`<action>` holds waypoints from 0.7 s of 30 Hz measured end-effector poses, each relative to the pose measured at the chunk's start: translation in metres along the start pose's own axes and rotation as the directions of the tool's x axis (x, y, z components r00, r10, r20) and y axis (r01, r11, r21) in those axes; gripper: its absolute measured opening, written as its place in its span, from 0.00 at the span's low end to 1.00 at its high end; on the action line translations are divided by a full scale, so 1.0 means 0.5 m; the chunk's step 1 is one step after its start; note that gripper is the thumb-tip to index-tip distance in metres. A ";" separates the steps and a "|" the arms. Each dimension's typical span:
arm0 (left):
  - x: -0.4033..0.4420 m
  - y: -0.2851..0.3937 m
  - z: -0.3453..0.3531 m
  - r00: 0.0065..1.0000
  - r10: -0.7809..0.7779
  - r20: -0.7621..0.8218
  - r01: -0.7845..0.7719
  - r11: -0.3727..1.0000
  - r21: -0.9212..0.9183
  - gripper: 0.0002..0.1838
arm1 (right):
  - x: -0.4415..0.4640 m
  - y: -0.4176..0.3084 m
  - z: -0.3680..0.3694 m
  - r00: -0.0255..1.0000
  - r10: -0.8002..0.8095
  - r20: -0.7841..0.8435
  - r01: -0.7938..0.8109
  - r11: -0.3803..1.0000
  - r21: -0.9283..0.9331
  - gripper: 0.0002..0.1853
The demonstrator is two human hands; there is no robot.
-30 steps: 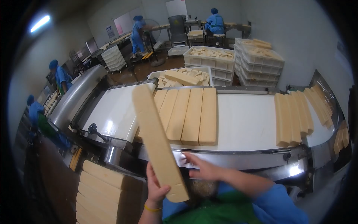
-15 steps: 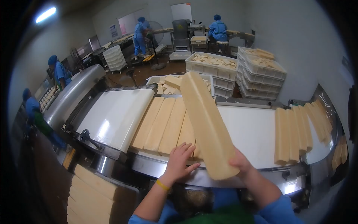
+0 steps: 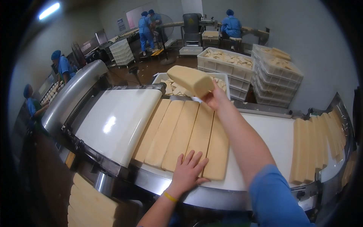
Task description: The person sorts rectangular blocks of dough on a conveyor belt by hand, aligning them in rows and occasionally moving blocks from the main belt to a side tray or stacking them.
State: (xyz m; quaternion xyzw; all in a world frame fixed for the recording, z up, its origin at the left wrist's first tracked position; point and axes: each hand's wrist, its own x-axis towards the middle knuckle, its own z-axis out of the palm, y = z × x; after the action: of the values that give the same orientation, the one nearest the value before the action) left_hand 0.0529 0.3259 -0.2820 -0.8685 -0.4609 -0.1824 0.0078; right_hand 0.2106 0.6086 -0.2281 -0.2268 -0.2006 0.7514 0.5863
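Fingers (image 3: 216,87) of the right hand (image 3: 216,100) grip one end of a long pale loaf (image 3: 187,78); left hand (image 3: 188,171) rests on the row.
Left fingers are spread, palm down, gripping nothing, on the near ends of a row of loaves (image 3: 180,130) lying side by side. The held loaf is raised above the row's far end, tilted, seen against a crate of offcuts (image 3: 228,86). White surface (image 3: 266,130) shows right of the row, with a second group of loaves (image 3: 303,151) well apart. Step in hand is judged to be positioning a single loaf while steadying the row; the next move appears to call for a firm hold and clearance from neighbouring loaves.
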 end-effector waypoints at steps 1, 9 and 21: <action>0.002 -0.005 0.000 1.000 -0.005 -0.002 0.005 1.000 0.003 0.41 | 0.010 0.015 0.004 0.966 -0.036 -0.258 -0.028 0.971 -0.239 0.28; -0.010 -0.019 0.008 0.999 -0.037 0.023 0.037 0.999 0.008 0.43 | -0.542 -0.100 -0.181 0.902 -0.115 0.416 0.379 -0.251 -0.890 0.14; -0.011 0.003 -0.001 0.996 -0.085 0.032 0.086 0.996 -0.029 0.40 | -0.803 -0.189 -0.334 0.510 -0.794 -0.330 -0.768 -0.248 -0.590 0.40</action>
State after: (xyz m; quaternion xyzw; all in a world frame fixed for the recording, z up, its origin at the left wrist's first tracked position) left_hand 0.0513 0.3204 -0.2832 -0.8506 -0.4951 -0.1762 -0.0201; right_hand 0.4654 0.2461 -0.2683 -0.9133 -0.3802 -0.0087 0.1460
